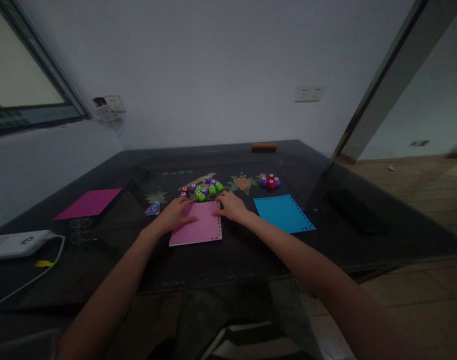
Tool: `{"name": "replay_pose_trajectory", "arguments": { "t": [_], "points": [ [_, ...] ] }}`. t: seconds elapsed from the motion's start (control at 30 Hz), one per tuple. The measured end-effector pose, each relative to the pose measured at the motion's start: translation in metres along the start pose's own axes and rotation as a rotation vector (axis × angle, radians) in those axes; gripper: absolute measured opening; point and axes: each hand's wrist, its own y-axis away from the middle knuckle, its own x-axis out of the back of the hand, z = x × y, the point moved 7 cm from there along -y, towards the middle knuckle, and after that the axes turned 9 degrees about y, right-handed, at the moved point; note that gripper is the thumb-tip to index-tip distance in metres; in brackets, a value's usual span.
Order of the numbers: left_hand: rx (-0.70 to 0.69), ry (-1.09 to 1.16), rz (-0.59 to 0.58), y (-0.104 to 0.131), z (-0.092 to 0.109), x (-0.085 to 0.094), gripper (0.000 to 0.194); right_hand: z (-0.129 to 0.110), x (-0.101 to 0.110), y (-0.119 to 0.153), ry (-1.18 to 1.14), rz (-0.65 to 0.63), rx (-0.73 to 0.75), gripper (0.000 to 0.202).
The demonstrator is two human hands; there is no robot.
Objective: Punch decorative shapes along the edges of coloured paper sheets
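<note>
So, the pink paper (198, 225) is sitting on the dark table (243, 265) right between the person's hands, a bit toward the near side. Neither hand wins on being closer tbh, both are touching it. The left hand (172, 214) is around the far left corner, with its thumb lying in over the face of the paper. The right hand (233, 206) is up at the far right corner, thumb at the side edge, which has a row of punched holes. More holes run along the far edge, next to the fingertips. Most of the paper stretches back from the hands toward the person's body. Long axis? Hard to call from this low angle, so no guess there.

Both hands look loosely spread, thumbs well away from the fingers, nothing clenched. Can't see if any fingertip is tucked underneath, though.

Just past the far edge there's a cluster of little eye toys (200, 194) in green, purple and red, really near the fingers. A smaller bunch of the same toys (271, 183) is off to the right, beyond the blue paper (283, 214). That blue one has holes too and lies apart from the pink, on the right hand's side. A magenta sheet (88, 204) is way over left.
</note>
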Motion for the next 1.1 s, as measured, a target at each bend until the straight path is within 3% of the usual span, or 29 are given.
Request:
{"name": "replay_pose_trajectory", "arguments": {
  "t": [0.67,0.8,0.93,1.1],
  "points": [
    [-0.017,0.023,0.096,0.001,0.014,0.016,0.047,0.001,-0.002,-0.001,-0.007,-0.024,-0.023,0.047],
    [0.029,0.161,0.165,0.002,0.011,0.027,0.035,0.001,0.000,0.000,-0.038,-0.023,-0.052,0.050],
    [0.185,0.399,0.224,0.006,0.001,0.036,0.043,0.001,0.003,0.001,-0.053,-0.028,-0.084,0.052],
    [0.309,0.670,0.036,0.011,0.000,0.027,0.050,0.000,0.007,0.002,-0.062,-0.012,-0.093,0.050]
  ]
}}
